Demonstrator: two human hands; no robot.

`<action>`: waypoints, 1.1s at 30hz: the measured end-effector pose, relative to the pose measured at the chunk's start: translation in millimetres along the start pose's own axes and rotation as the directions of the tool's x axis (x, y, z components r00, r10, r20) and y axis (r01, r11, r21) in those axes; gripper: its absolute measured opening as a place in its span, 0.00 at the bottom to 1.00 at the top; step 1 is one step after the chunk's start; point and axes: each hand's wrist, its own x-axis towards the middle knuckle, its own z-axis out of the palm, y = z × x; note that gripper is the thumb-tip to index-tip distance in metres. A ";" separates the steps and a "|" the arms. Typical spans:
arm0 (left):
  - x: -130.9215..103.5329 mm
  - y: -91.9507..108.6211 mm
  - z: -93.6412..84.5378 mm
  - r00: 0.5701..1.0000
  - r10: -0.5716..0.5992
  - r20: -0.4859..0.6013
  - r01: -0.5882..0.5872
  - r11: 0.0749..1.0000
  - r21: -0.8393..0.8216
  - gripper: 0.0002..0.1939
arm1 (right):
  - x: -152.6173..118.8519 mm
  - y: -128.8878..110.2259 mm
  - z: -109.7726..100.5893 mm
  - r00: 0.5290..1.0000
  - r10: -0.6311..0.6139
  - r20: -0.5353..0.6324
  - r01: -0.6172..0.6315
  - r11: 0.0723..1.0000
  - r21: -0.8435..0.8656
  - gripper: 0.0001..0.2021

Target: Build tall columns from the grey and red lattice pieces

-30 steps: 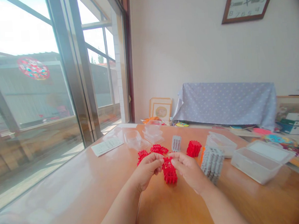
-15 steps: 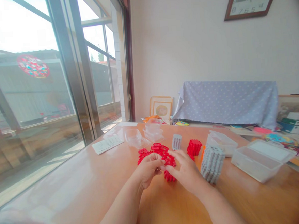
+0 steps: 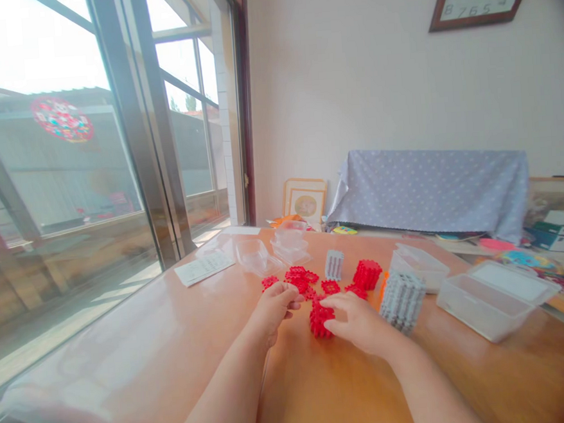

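Observation:
A short upright stack of red gear-shaped plastic pieces (image 3: 318, 320) stands on the table between my hands. My right hand (image 3: 360, 319) is at its right side, thumb and fingers curved against the stack and covering part of it. My left hand (image 3: 275, 310) hovers to the left of the stack, thumb and fingertips pinched together; whatever they hold, if anything, is hidden. Just beyond my hands lie loose red gear-shaped pieces (image 3: 298, 277), with a single flat red piece (image 3: 330, 287) beside them.
A taller red stack (image 3: 367, 274), a small grey stack (image 3: 334, 265) and a large grey stack (image 3: 402, 301) stand beyond and right of my hands. Clear plastic boxes (image 3: 482, 310) are at the right, clear containers (image 3: 253, 257) at the back left, near a printed sheet (image 3: 205, 268).
My hands have moved apart, and the red pieces between them are now uncovered. The right hand is now at the red stack. The view has shifted slightly.

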 end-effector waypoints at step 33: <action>10.6 -20.9 10.1 0.988 0.151 0.023 -0.149 0.928 0.343 0.06 | 17.1 56.0 25.5 0.966 0.230 -0.118 -0.230 0.973 0.013 0.16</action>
